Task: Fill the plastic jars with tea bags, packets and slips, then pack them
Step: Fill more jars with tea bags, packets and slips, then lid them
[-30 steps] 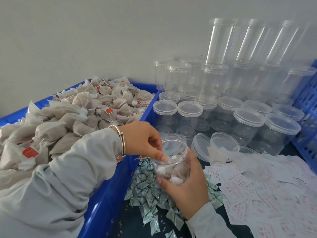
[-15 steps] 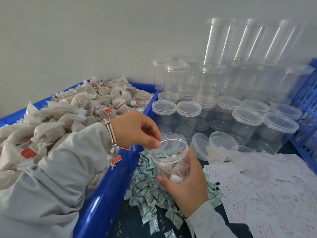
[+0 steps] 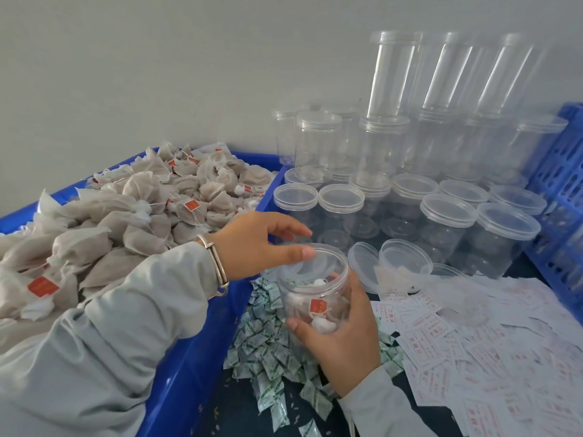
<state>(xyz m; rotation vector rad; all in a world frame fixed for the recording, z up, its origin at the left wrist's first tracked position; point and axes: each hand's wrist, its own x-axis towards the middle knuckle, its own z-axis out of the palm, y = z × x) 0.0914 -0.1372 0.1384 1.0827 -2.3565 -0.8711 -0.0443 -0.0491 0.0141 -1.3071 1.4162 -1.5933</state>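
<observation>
Gripping a clear plastic jar (image 3: 315, 291) from the side, my right hand (image 3: 344, 339) curls its fingers and thumb round the lower wall and holds it upright above a heap of green-and-white packets (image 3: 268, 351) on the dark table (image 3: 233, 408). Inside the jar lie a few tea bags, one showing a red tag (image 3: 318, 306) through the plastic. My left hand (image 3: 255, 244) hovers at the jar's open mouth with its fingers loosely spread and nothing between them, the thumb tip reaching over the near rim; a metal bangle (image 3: 216, 263) sits on that wrist. To my left, a blue bin (image 3: 195, 357) is piled with tea bags (image 3: 132, 216). Behind the jar stand rows of lidded empty jars (image 3: 448, 222), with taller ones stacked against the wall, and two loose lids (image 3: 388, 266) lean just beside my jar. Printed white slips (image 3: 473, 348) with red lettering spread across the table to my right, next to a blue crate (image 3: 561, 197).
</observation>
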